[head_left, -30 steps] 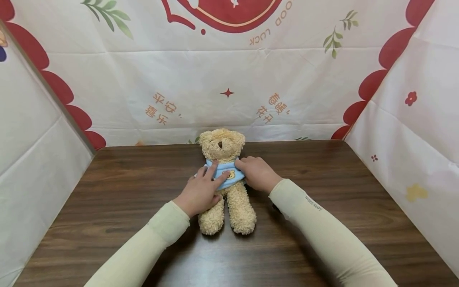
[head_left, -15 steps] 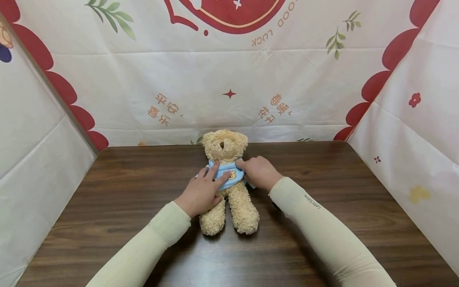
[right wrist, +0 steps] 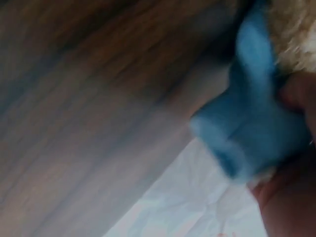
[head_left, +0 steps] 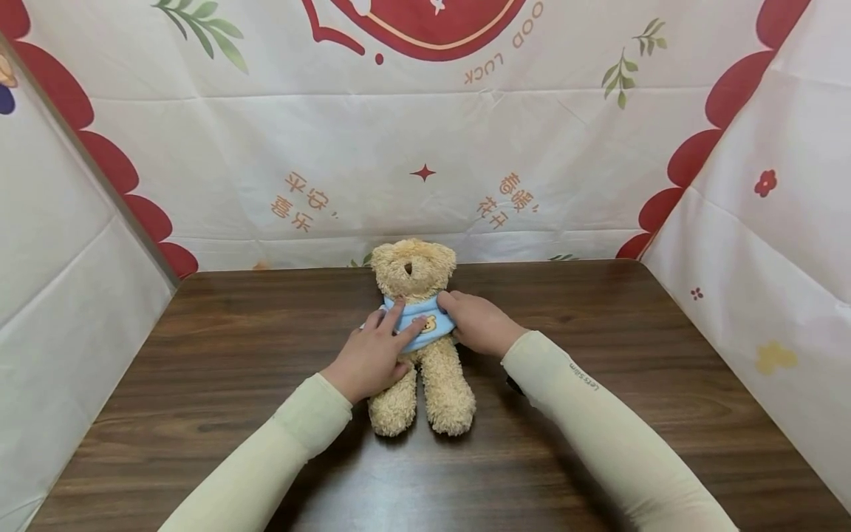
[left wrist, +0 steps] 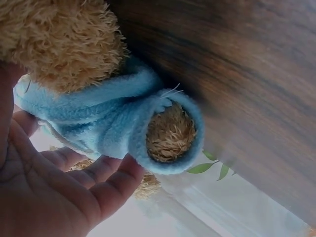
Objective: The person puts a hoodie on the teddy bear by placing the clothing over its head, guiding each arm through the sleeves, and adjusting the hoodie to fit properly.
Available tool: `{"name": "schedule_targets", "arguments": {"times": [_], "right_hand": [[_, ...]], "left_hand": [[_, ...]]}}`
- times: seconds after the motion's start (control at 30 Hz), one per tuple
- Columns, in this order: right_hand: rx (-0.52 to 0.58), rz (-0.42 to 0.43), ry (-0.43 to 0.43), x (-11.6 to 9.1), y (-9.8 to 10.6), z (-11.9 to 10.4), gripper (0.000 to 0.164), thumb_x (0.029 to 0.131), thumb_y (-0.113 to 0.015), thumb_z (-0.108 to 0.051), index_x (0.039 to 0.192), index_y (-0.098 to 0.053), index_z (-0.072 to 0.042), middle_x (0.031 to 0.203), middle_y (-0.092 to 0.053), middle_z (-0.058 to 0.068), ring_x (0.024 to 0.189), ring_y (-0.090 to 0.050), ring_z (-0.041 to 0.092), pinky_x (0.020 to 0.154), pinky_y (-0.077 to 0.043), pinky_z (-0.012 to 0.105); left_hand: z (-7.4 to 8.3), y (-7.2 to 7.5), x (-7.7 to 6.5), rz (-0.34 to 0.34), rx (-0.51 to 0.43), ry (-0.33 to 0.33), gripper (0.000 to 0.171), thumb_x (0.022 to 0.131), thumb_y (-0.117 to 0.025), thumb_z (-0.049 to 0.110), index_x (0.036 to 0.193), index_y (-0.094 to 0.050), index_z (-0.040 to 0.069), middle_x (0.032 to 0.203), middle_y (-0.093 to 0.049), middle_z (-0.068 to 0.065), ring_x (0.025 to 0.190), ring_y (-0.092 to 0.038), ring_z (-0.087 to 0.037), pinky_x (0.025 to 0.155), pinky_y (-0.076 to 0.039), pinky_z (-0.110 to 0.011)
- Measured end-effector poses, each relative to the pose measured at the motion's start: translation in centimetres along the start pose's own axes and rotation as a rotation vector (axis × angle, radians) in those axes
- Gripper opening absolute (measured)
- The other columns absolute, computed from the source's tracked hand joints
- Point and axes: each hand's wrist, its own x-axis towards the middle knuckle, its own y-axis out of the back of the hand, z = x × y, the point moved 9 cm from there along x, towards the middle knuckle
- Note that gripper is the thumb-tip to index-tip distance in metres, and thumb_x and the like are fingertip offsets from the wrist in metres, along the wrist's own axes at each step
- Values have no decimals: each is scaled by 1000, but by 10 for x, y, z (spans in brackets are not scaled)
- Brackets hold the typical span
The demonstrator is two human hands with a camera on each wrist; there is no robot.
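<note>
A tan plush teddy bear (head_left: 448, 388) lies face up on the table, its head toward the back edge, wearing a light blue shirt (head_left: 435, 309) with a small yellow bear face on the chest. My left hand (head_left: 368, 358) rests with spread fingers on the shirt front, at the bear's left-hand side in the head view. In the left wrist view, a fur-filled sleeve (left wrist: 192, 140) sticks out beyond those fingertips. On the other side, my right hand (head_left: 484, 323) pinches the shirt near the shoulder, thumb on top. The other sleeve (right wrist: 247, 128) looks blurred in the right wrist view.
Dark wood-grain table (head_left: 253, 332) surrounds the bear. A white printed cloth (head_left: 372, 148) hangs right behind the table's back edge, and white cloth side walls (head_left: 751, 244) stand at left and right.
Half a second ago a bit of blue sleeve stuck out below my right hand; now it is hidden and the hand's fingers have shifted slightly. My left hand stays on the chest.
</note>
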Motion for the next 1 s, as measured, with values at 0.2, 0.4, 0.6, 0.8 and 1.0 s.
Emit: {"name": "schedule_targets", "arguments": {"times": [0.2,0.4,0.6,0.8,1.0], "right_hand": [[-114,15,66,3,-4,3,15,97,-65,-12,101,-51,-17,81,-56,-3,58,-49,12,54,-42,29],[-309,64,59,0,3,-3,23,93,-72,-25,102,-53,-15,83,-58,2,67,-55,19,64,-49,37],[-389,95,67,-5,1,-15,14,99,-61,-14,104,-50,-8,98,-52,9,90,-57,28,88,-48,48],[-371,72,120,-2,-3,-14,16,97,-65,-11,103,-50,-11,96,-55,4,85,-59,23,85,-46,44],[-379,44,184,0,-4,-8,23,93,-71,-12,104,-51,-16,89,-63,1,70,-57,18,74,-43,38]], "left_hand": [[1,2,-2,12,-10,-15,74,94,-69,37,157,-33,24,161,-19,-21,133,-39,-46,88,-51,-55],[2,2,-1,9,-12,-12,74,94,-68,38,157,-32,24,160,-21,-22,133,-40,-45,86,-52,-54],[1,2,0,17,12,-10,75,94,-68,38,157,-32,25,160,-21,-21,132,-40,-46,85,-53,-55],[1,-1,-1,-1,-14,-3,74,95,-68,37,158,-30,26,161,-18,-21,134,-38,-46,87,-52,-55],[0,-2,0,-5,-9,0,74,94,-68,37,158,-30,28,162,-17,-18,137,-35,-45,88,-51,-57]]}}
